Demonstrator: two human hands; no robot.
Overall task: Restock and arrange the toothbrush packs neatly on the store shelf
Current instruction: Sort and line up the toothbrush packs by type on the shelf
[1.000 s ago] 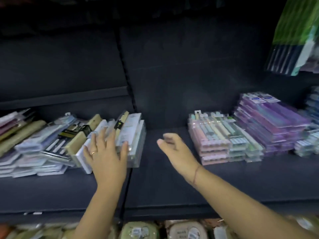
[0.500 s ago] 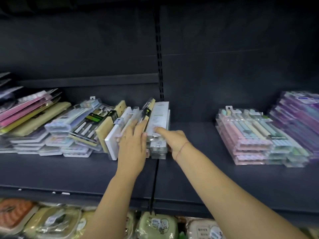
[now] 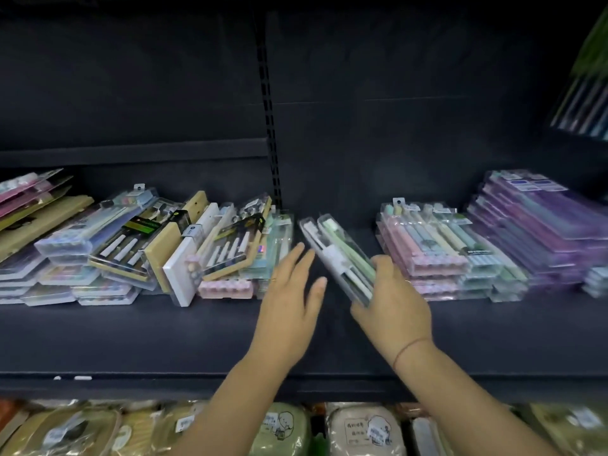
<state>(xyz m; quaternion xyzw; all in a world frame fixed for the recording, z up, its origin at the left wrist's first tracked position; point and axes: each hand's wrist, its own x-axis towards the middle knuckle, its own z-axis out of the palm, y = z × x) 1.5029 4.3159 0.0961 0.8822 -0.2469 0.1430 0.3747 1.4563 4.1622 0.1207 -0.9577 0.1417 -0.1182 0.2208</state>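
A clear pack [image 3: 335, 251] is gripped at its near end by the right hand [image 3: 393, 301] and held tilted over the shelf [image 3: 164, 334], between the left pile [image 3: 210, 245] and the pastel stack [image 3: 437, 245]. The left hand [image 3: 289, 307] is held open beside it. No label can be read through the blur.

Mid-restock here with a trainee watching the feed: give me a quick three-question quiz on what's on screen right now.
1. True or false: the left hand is gripping a pack.
2. The clear pack held by the right hand is: A) over the gap between the leaning packs and the pastel stack; B) hanging on a hook; C) lying in a basket.
3. What colour is the tall stack just right of the pastel stack?
Key: 1 false, its fingers are straight and hold nothing; 2 A; 3 purple.
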